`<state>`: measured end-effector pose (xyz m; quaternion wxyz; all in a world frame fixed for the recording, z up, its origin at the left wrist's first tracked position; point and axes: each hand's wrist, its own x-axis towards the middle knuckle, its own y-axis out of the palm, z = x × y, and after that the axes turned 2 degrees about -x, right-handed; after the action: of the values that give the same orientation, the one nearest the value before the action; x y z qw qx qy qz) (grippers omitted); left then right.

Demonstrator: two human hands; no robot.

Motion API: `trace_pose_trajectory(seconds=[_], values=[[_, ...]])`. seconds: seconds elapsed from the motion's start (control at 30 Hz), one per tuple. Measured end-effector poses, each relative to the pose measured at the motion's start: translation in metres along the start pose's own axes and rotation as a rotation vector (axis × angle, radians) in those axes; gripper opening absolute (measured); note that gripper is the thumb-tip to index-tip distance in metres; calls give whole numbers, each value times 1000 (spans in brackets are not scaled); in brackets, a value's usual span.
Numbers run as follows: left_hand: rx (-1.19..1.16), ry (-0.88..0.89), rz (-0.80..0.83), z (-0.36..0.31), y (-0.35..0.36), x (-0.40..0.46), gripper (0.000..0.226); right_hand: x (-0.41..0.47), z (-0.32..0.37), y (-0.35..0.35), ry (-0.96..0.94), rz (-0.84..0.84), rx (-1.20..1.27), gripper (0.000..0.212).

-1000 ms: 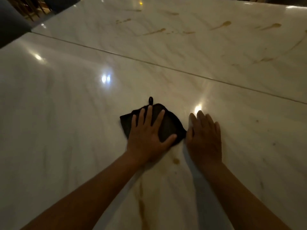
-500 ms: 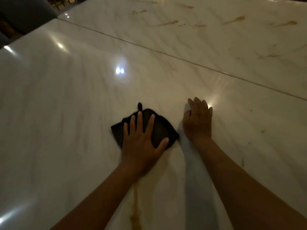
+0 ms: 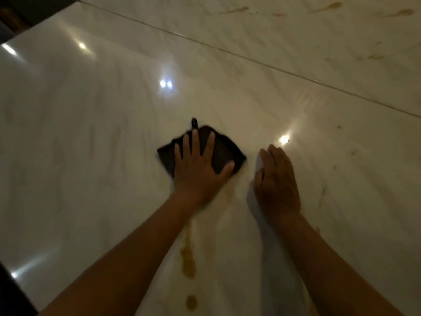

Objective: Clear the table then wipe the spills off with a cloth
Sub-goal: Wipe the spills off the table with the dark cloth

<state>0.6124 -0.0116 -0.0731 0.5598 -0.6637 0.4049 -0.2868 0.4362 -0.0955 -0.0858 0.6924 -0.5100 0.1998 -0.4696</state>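
The left hand (image 3: 198, 169) lies flat on the dark cloth (image 3: 218, 153) at the centre of the frame, fingers straight and spread. This hold spreads pressure across the fabric for wiping; it is not a grip. The cloth rests on the pale marble table (image 3: 91, 133), just above the upper end of a brown spill streak (image 3: 189, 258) that runs toward the bottom of the frame. The right hand (image 3: 275, 183) rests beside the cloth, apart from it, fingers straight and together, holding nothing; it appears to brace the body. More brown stains (image 3: 328, 6) remain at the upper right, beyond a seam (image 3: 250, 59). Judgement: clearing is complete in the visible area; wiping is partly done.
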Motion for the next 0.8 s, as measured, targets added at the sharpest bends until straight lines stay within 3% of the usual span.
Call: trace_pose_trajectory(seconds=[0.13, 0.47, 0.7, 0.8], values=[[18, 8, 28, 12, 3, -70, 94, -1, 3, -4, -29, 10, -30, 59], [29, -266, 15, 72, -22, 43, 94, -3, 11, -3, -52, 34, -223, 57], [26, -116, -39, 37, -6, -106, 90, -7, 58, 9, -87, 45, -135, 50], [49, -104, 12, 42, -2, -140, 91, -15, 73, 17, -118, 97, -116, 53]])
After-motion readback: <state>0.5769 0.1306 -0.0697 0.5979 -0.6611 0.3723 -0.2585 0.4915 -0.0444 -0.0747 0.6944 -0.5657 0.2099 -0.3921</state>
